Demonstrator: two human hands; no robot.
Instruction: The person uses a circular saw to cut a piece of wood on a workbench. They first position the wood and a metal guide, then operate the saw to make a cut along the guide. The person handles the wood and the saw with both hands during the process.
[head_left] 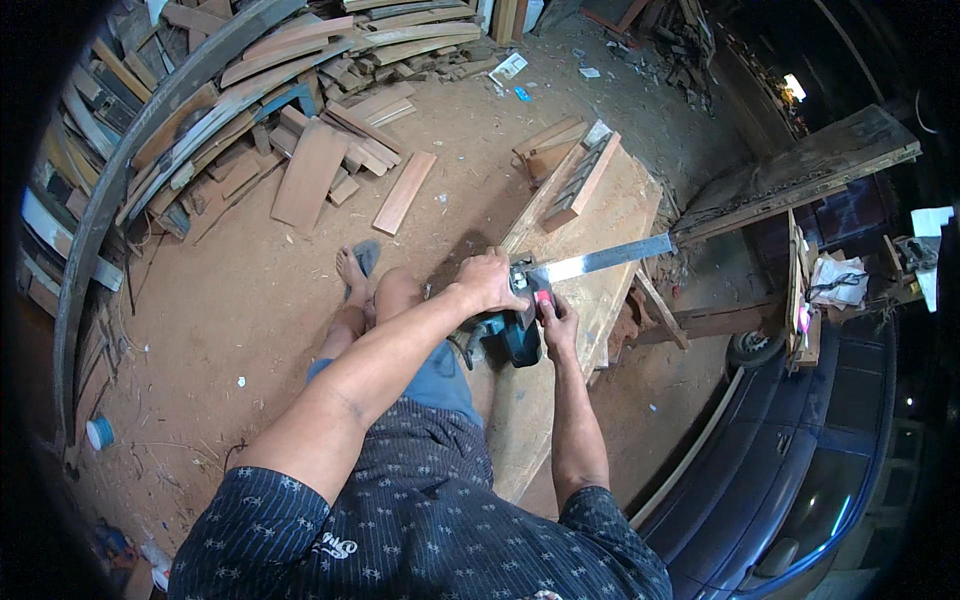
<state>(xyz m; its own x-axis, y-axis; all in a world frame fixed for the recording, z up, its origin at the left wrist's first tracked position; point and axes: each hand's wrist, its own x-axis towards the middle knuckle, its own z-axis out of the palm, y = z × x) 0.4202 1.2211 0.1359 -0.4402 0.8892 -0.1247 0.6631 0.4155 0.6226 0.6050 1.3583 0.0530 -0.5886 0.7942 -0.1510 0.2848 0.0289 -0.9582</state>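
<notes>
A teal and black power tool (522, 343) rests on the wooden bench top in front of me; its exact kind is partly hidden by my hands. My left hand (487, 281) is closed over its upper left side, fingers curled round the metal part. At the right side, my right hand (560, 325) is closed, thumb against a small red piece (543, 297) at the tool's dark plate. From between the hands a long, flat, shiny metal strip (605, 258) reaches out to the right over the bench. How the strip joins the tool is hidden.
The wooden bench (618, 212) carries a slotted wooden piece (582, 182) near its far end. Stacked timber (310, 172) fills the far left, beside a loose plank (405, 192) on the dirt floor. A thick board (800, 170) juts in at right. A dark blue car (770, 440) stands at lower right.
</notes>
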